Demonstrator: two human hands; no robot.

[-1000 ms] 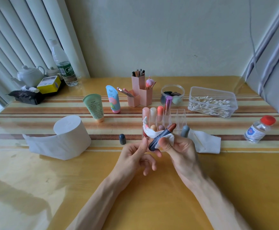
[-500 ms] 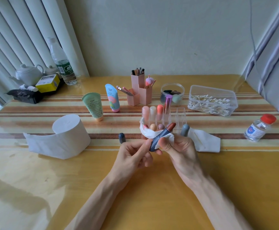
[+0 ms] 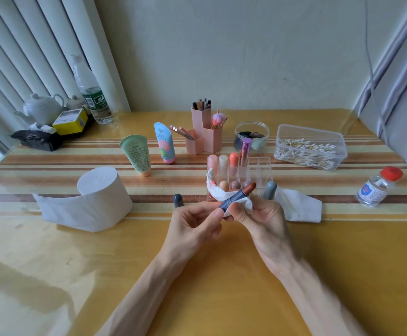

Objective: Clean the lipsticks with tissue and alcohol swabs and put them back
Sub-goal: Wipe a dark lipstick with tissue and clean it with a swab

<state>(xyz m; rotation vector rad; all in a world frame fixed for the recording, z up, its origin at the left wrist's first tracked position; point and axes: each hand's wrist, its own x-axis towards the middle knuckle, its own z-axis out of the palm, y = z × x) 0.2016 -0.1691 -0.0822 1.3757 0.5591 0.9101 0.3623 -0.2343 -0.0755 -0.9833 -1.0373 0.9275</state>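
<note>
Above the yellow table (image 3: 52, 263), I see the left hand (image 3: 192, 226) pinching the blue-cased lipstick (image 3: 236, 197) by its base, while the right hand (image 3: 263, 219) grips the stained tissue (image 3: 215, 190) against its barrel.

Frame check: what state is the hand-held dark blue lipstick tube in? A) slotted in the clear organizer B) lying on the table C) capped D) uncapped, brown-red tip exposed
D: the dark blue lipstick tube shows a bare brown-red tip, held by left hand and right hand with white tissue.
</note>
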